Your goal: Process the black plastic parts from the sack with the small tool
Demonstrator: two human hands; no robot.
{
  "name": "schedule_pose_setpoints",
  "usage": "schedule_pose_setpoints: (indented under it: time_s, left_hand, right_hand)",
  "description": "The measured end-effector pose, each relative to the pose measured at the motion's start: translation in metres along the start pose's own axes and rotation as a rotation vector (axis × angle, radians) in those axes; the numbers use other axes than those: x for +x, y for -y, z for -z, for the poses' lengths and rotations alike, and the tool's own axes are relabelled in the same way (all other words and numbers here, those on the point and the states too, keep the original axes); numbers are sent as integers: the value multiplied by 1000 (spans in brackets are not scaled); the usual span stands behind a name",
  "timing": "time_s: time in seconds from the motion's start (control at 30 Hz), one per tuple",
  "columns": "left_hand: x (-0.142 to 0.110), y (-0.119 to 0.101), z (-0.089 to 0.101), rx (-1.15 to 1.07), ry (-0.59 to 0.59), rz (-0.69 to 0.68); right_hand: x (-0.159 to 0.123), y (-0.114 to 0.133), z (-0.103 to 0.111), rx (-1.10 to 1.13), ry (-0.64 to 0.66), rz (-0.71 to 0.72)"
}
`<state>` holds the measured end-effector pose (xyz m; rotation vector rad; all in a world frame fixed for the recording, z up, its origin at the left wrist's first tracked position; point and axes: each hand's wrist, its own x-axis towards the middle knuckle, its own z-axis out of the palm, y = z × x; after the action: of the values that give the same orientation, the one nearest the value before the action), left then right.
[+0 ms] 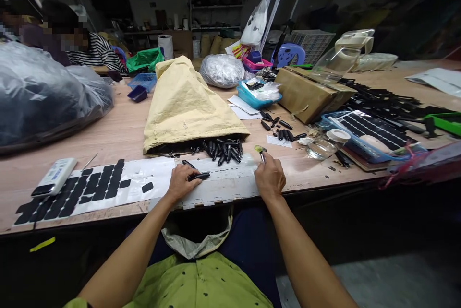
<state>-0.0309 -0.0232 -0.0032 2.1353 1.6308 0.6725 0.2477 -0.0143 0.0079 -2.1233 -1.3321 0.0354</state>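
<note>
My left hand (181, 181) is closed on a slim black tube-shaped piece (200, 176), held level above the white board (216, 187) at the table's front edge. Another black piece (189, 164) lies by its fingers; I cannot tell whether they touch it. To the right, my right hand (269, 177) grips a short tool with a yellow-green head (259, 148), its metal-looking shaft partly hidden by the fingers. Black tubular pieces (225, 148) spill from the mouth of a yellow sack (187, 111), just beyond the board.
On the left are a sheet of black stickers (104, 183), a white box-shaped device (54, 177) and a large plastic bag (46, 92). A cardboard box (306, 92), a clear jar (322, 147) and a blue tray (360, 140) stand right. A person in striped sleeves (104, 53) sits far left.
</note>
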Motion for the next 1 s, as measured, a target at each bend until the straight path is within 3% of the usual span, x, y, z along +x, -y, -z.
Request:
schedule_pose_setpoints:
  time_s: [0.1, 0.17, 0.27, 0.53, 0.8, 1.0]
  left_hand:
    - [0, -1, 0, -3, 7, 13]
    - [0, -1, 0, -10, 7, 21]
    - [0, 0, 0, -25, 7, 29]
    - [0, 0, 0, -28, 8, 37]
    - [0, -3, 0, -56, -7, 47]
    - [0, -3, 1, -42, 6, 50]
  right_hand:
    - [-28, 19, 10, 317, 29, 136]
    - [-50, 33, 10, 518, 186, 225]
    - [-80, 51, 7, 617, 342, 314]
    - [-112, 66, -6, 561, 371, 456]
    - [-106, 59, -7, 528, 298, 422]
    - [-106, 53, -12, 540, 355, 402]
